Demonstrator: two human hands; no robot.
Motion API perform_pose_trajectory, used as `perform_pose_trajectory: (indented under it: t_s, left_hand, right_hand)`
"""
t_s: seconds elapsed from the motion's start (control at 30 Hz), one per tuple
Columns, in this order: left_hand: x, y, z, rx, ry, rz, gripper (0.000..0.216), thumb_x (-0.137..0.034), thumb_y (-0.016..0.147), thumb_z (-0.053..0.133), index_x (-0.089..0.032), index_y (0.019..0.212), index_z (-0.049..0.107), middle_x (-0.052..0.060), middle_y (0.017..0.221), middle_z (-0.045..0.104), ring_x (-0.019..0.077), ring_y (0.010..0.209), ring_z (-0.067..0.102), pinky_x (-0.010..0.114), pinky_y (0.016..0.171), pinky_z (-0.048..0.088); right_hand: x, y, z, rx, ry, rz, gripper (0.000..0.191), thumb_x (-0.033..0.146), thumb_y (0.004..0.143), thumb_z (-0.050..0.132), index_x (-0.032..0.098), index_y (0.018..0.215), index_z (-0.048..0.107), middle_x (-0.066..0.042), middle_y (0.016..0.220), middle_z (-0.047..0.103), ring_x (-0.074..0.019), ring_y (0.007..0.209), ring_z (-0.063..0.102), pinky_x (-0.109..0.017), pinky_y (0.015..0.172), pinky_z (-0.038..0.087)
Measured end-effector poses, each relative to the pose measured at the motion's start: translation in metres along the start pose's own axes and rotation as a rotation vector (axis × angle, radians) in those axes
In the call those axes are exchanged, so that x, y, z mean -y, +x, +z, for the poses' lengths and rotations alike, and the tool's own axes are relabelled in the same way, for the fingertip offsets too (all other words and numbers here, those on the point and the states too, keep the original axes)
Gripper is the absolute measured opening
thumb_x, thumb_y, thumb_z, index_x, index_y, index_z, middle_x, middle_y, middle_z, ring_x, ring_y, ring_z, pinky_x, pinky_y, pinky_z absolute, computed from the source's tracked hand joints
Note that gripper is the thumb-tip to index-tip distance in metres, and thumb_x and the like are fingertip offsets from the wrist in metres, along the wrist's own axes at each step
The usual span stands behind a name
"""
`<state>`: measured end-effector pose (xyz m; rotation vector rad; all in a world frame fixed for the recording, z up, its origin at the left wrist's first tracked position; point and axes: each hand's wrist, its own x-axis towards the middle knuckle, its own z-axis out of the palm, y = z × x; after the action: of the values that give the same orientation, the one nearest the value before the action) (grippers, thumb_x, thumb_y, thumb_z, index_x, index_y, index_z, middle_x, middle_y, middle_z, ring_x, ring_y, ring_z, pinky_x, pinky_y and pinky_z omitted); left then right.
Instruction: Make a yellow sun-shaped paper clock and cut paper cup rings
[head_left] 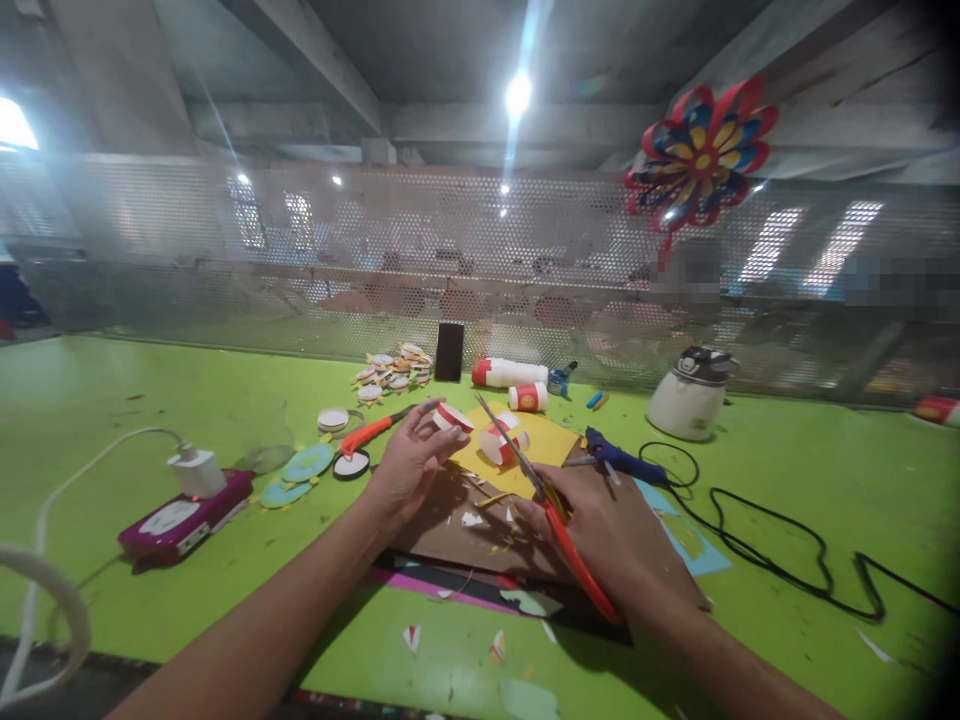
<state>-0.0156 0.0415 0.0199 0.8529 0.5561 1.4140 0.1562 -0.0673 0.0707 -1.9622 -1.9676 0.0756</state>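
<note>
My left hand (409, 462) pinches a cut paper cup piece (454, 417), white with a red band. In my right hand (592, 520) is a pair of scissors (574, 565) with red handles, its blades pointing up and to the left, near the cup piece. Behind the blades another red and white cup piece (495, 446) lies on a yellow sheet (551, 435). Under both hands is a brown board (442, 535) strewn with paper scraps. How far the blades are parted is hard to make out.
A blue glue gun (626, 462) with a black cord lies to the right, and a kettle (688, 395) stands behind it. Stacked paper cups (510, 373) and a phone (450, 352) are at the back. A purple power strip (187, 518) and orange-handled tool (367, 435) lie left.
</note>
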Motion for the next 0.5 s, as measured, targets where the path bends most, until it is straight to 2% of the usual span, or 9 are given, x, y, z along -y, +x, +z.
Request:
perform_pose_trajectory:
  t_s: [0.13, 0.3, 0.5]
  left_hand:
    - [0.0020, 0.0002, -0.0022, 0.023, 0.022, 0.019, 0.046, -0.004, 0.069, 0.076, -0.019, 0.109, 0.058, 0.004, 0.091, 0.068, 0.0179, 0.087, 0.069, 0.033, 0.086, 0.054]
    - [0.0013, 0.0010, -0.0043, 0.025, 0.051, 0.042, 0.037, -0.019, 0.074, 0.076, -0.017, 0.107, 0.060, 0.006, 0.090, 0.068, 0.0186, 0.085, 0.067, 0.037, 0.087, 0.053]
    - [0.0002, -0.0035, 0.0005, -0.022, 0.216, 0.154, 0.053, -0.009, 0.061, 0.083, -0.020, 0.108, 0.060, 0.005, 0.109, 0.065, 0.0184, 0.096, 0.064, 0.030, 0.088, 0.050]
  right_hand:
    - [-0.0019, 0.0006, 0.0015, -0.019, -0.008, -0.015, 0.032, 0.030, 0.086, 0.061, 0.020, 0.115, 0.071, -0.012, 0.114, 0.071, -0.0310, 0.105, 0.064, -0.038, 0.085, 0.051]
    - [-0.0010, 0.0018, 0.0009, -0.030, 0.004, -0.035, 0.032, 0.031, 0.085, 0.062, 0.020, 0.114, 0.072, -0.012, 0.114, 0.071, -0.0315, 0.105, 0.064, -0.039, 0.085, 0.051]
    - [-0.0015, 0.0012, 0.0013, -0.002, 0.002, -0.009, 0.030, 0.026, 0.085, 0.061, 0.020, 0.112, 0.072, -0.011, 0.116, 0.070, -0.0305, 0.105, 0.064, -0.036, 0.084, 0.052]
